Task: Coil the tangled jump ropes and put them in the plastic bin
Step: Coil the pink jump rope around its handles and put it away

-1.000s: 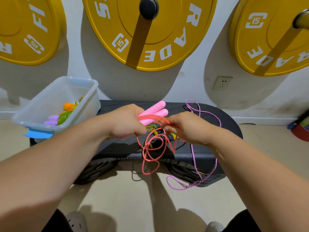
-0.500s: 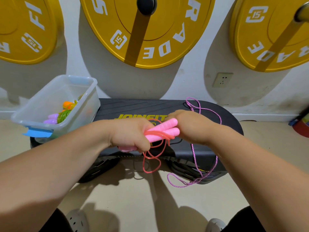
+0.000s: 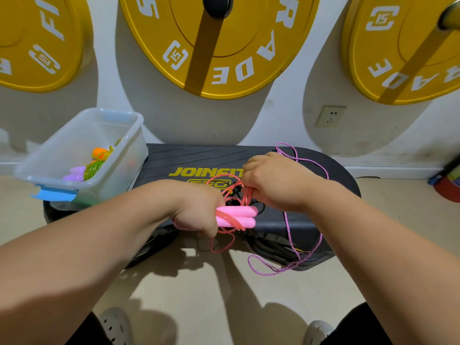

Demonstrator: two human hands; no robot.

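My left hand [image 3: 199,210] grips the two pink handles [image 3: 239,216] of a jump rope, held side by side and pointing right. Its pink-red cord [image 3: 232,192] loops around the handles and upward, and a short loop hangs below. My right hand [image 3: 271,183] pinches that cord just above the handles. A thin purple rope [image 3: 288,235] lies loose over the black step platform [image 3: 194,158] and dangles off its front edge. The clear plastic bin [image 3: 119,155] stands at the left on the platform, holding a coiled green rope [image 3: 93,169] with orange and lilac handles.
Large yellow weight plates [image 3: 224,46] hang on the wall behind the platform. A wall socket [image 3: 329,117] is at the right. Beige floor lies in front, with my shoes [image 3: 114,324] at the bottom edge. A red round object [image 3: 448,190] sits at the far right.
My left hand lowered the pink handles and turned them level. My right hand moved up and back over the platform, drawing the pink cord around the handles; the hanging loops became shorter.
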